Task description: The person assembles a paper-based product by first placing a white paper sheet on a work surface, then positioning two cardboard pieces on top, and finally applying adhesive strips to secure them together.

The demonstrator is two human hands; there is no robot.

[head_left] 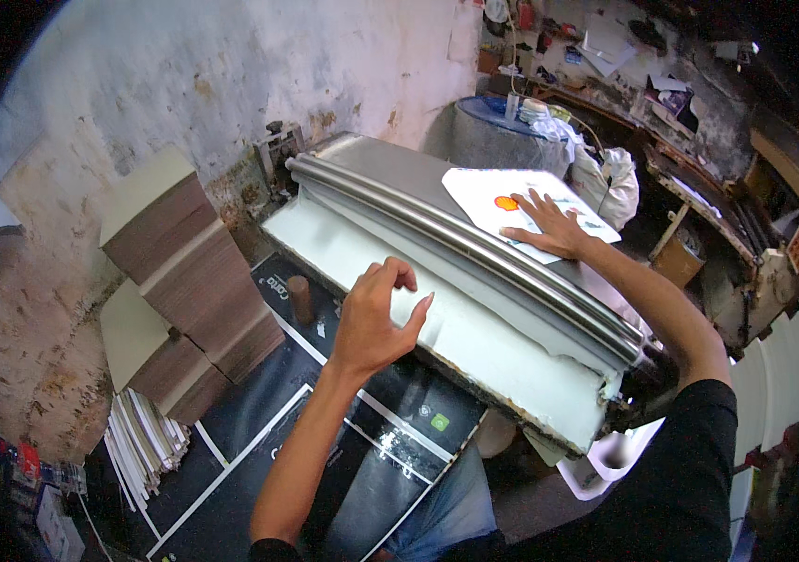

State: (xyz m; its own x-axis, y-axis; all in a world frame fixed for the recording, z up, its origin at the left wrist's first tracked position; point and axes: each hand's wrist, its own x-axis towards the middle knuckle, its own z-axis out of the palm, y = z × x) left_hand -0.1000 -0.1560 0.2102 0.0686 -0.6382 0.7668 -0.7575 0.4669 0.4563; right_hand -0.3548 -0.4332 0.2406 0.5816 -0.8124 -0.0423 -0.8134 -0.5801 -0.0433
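My right hand (551,228) lies with its fingers spread on a white printed sheet (474,195), which bears a small red and yellow emblem. The sheet rests on the grey metal top (371,161) of a roller machine, behind its long shiny rollers (474,245). In front of the rollers runs a long trough (512,373) coated with what looks like white glue. Over the near edge of this trough hovers my left hand (376,318), its fingers curved and apart from the thumb, with nothing between them. A brown cylinder (299,298) stands upright just left of that hand.
Tall stacks of brown board (203,272) rise at left, beside a bundle of pale strips (145,440). They stand on a dark tabletop with white lines (259,412). A blue-topped drum (488,117) and white sacks (610,183) are behind the machine. A stained wall (231,75) borders the far left.
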